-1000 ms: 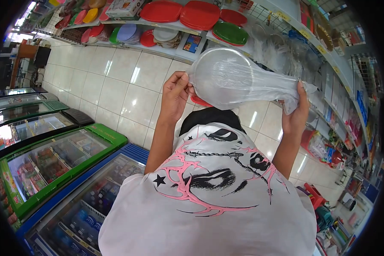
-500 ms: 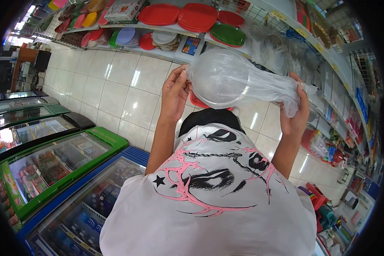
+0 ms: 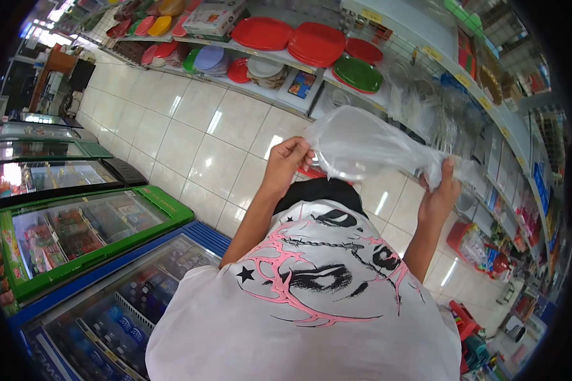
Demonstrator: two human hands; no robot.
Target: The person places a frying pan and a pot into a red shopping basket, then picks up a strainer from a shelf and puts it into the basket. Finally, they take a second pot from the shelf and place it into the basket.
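A round mesh strainer (image 3: 346,149) in a clear plastic bag hangs in front of my chest, its bowl on the left and its narrow end on the right. My left hand (image 3: 291,157) pinches the bag at the bowl's rim. Around the bunched plastic at the handle end, the fingers of my right hand (image 3: 443,184) are closed. The wrapping hides most of the handle. More plastic-wrapped utensils (image 3: 426,105) hang on the rack just beyond.
Red plates (image 3: 316,44) and a green plate (image 3: 357,73) sit on shelves ahead. A shelf with price tags (image 3: 463,79) curves along the right. Glass-topped freezers (image 3: 95,235) stand at my left, beside the tiled floor (image 3: 194,149). A red basket (image 3: 467,241) is low on the right.
Both hands and the bagged strainer sit slightly lower, and the left hand is further right. The strainer has tilted, showing its bowl at a flatter angle. The view has shifted a little.
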